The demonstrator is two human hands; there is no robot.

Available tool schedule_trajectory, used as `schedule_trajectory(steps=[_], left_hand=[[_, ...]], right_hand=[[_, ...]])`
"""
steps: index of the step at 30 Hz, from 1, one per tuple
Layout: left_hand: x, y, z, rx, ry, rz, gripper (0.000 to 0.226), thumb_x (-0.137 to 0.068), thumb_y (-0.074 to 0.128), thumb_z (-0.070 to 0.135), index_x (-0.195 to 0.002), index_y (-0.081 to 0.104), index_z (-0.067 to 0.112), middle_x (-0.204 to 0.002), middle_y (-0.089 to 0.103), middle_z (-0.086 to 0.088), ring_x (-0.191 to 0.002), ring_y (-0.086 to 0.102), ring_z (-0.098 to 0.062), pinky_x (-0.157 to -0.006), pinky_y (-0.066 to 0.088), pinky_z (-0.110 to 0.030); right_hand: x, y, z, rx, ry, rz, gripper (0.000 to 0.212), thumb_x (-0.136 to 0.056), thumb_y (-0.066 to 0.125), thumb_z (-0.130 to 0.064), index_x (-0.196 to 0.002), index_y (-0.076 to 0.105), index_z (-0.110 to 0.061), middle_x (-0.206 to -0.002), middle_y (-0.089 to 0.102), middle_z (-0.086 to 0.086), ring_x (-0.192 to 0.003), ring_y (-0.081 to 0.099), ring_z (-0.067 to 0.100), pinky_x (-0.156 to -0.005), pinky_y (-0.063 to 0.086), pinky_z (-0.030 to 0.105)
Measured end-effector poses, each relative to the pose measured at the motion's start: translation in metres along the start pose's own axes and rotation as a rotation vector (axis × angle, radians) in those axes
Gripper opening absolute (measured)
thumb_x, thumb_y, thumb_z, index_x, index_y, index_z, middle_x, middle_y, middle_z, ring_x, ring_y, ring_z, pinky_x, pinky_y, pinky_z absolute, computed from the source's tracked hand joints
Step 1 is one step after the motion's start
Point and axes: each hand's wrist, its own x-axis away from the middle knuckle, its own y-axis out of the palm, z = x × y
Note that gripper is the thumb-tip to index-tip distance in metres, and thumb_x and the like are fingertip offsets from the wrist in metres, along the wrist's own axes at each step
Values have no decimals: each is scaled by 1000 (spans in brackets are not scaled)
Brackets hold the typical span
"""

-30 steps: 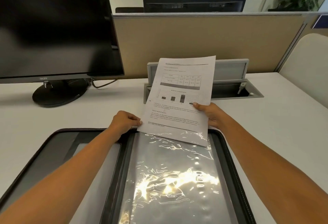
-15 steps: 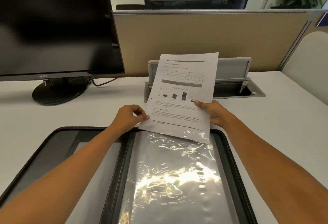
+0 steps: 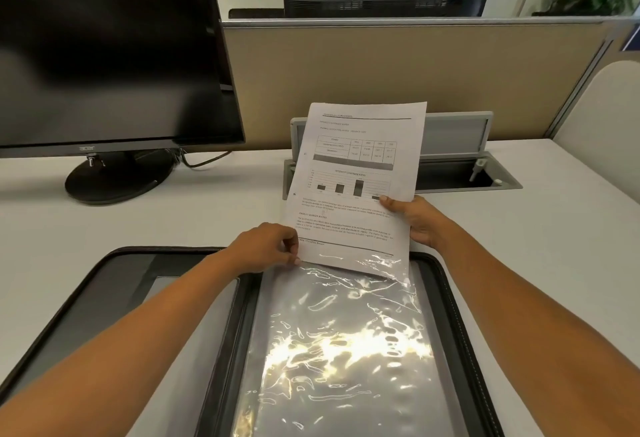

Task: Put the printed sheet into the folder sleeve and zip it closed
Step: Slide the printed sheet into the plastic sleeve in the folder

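Overlapping the printed sheet (image 3: 360, 194), the glossy sleeve (image 3: 341, 350) blurs its footer.

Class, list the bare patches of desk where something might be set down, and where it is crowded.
Bare desk: left, between monitor base and folder; right, between folder and cable box. Crowded: centre, where left hand, right hand, sheet and sleeve meet.

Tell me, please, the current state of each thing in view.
printed sheet: bottom edge inside sleeve, rest out
sleeve: mouth held open
folder: unzipped, lying open
left hand: pinching sleeve mouth
right hand: gripping sheet's right edge
monitor: screen dark
cable hatch: lid up
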Motion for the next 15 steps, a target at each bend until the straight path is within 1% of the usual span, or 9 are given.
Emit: schedule_trajectory(steps=[3, 6, 9, 11, 13, 15], left_hand=[[2, -4, -3, 43, 9, -12, 24, -82, 68, 22, -73, 48, 33, -92, 59, 7, -85, 52, -13, -76, 43, -29], [3, -11, -11, 97, 25, -41, 27, -77, 73, 18, -77, 52, 35, -89, 63, 7, -89, 58, -16, -82, 47, -34], [2, -17, -20, 123, 42, -67, 29, -78, 72, 14, -77, 52, 36, -95, 64, 3, -94, 59, -20, -84, 48, -34], [1, -18, -24, 129, 51, -79, 29, -81, 70, 14, -78, 51, 34, -99, 63, 0, -95, 58, -21, -86, 48, -33], [-1, -19, -27, 104, 53, -76, 28, -81, 70, 16, -78, 49, 35, -98, 62, 2, -93, 58, -19, -88, 47, -34], [-2, -20, -29, 63, 46, -58, 24, -81, 70, 19, -80, 51, 34, -93, 62, 6, -86, 57, -12, -85, 47, -33]], right_hand=[[-2, 1, -3, 18, -6, -7, 35, -85, 60, -11, -119, 54, -12, -104, 66, 5, -93, 64, 23, -81, 53, 44], [-3, 2, -8, 43, 0, -10, 31, -85, 59, -11, -116, 55, -12, -101, 66, 5, -91, 64, 23, -84, 52, 46], [-3, 4, -12, 61, 8, -25, 31, -85, 59, -11, -116, 55, -12, -102, 65, 5, -91, 64, 23, -79, 53, 44], [-4, 4, -14, 61, 14, -30, 33, -85, 59, -11, -118, 55, -11, -103, 65, 6, -93, 63, 24, -79, 53, 44], [-5, 5, -15, 58, 20, -39, 35, -85, 59, -11, -119, 54, -11, -106, 65, 7, -95, 64, 24, -79, 54, 45], [-5, 5, -15, 40, 20, -43, 33, -85, 58, -10, -118, 55, -13, -104, 65, 6, -93, 64, 23, -74, 57, 42]])
